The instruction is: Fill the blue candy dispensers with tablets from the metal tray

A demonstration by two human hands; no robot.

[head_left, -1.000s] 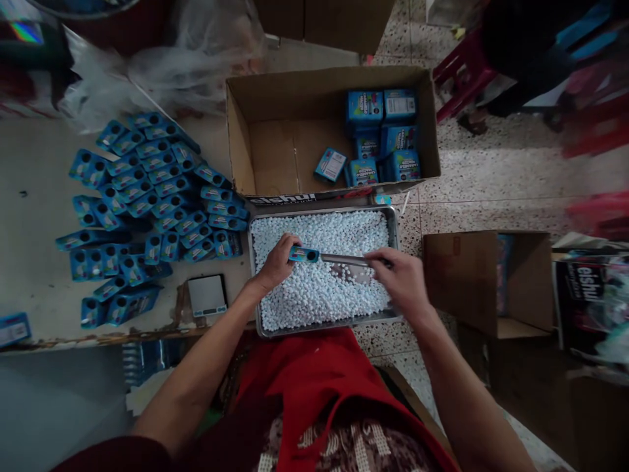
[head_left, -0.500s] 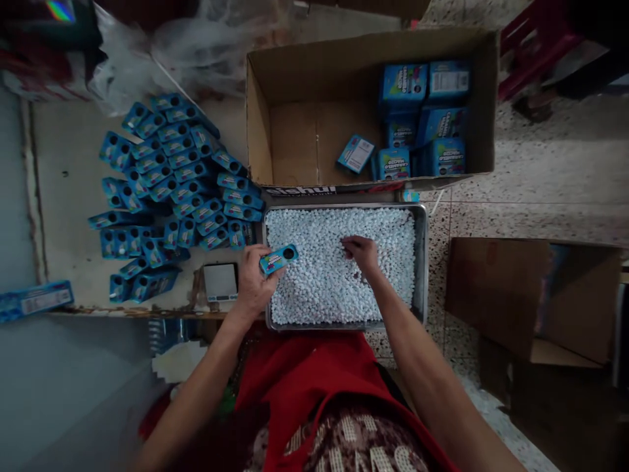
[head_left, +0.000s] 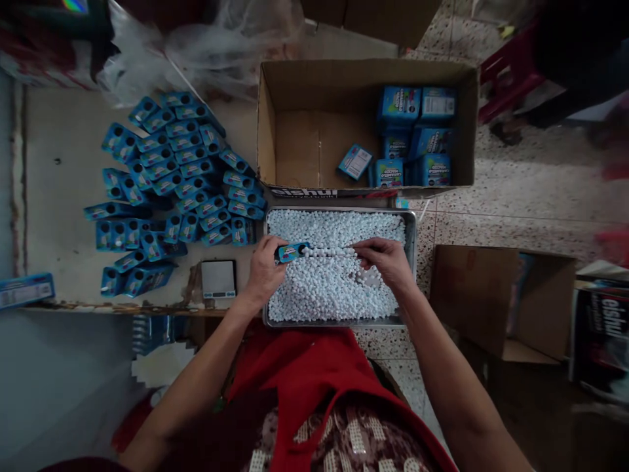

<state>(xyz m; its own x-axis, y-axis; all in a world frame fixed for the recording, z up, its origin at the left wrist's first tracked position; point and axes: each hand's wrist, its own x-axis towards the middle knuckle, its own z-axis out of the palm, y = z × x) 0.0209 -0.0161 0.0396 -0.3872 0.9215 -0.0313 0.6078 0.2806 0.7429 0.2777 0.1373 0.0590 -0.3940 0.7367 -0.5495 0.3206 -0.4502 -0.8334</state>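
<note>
My left hand [head_left: 266, 267] is closed around a small blue candy box [head_left: 293, 253] with a round dark hole in its top, held over the left side of a metal tray [head_left: 411, 275]. Small white candies [head_left: 319, 295] fill that tray. In my right hand [head_left: 390, 263], pinched between the fingers, is the end of a narrow trough-like scoop [head_left: 339, 252] carrying a row of white candies. Its far tip meets the box at the hole. The scoop's full shape is hidden by the candies and my fingers.
Many blue boxes [head_left: 181, 170] with holes in their tops stand on the table at left, near a small digital scale [head_left: 219, 280]. A cardboard carton [head_left: 295, 147] behind the tray holds several blue boxes. Another open carton [head_left: 472, 301] is on the floor at right.
My right hand has come up out of the candies with the loaded scoop, which now reaches the box. My left hand has shifted slightly right, turning the box more level.
</note>
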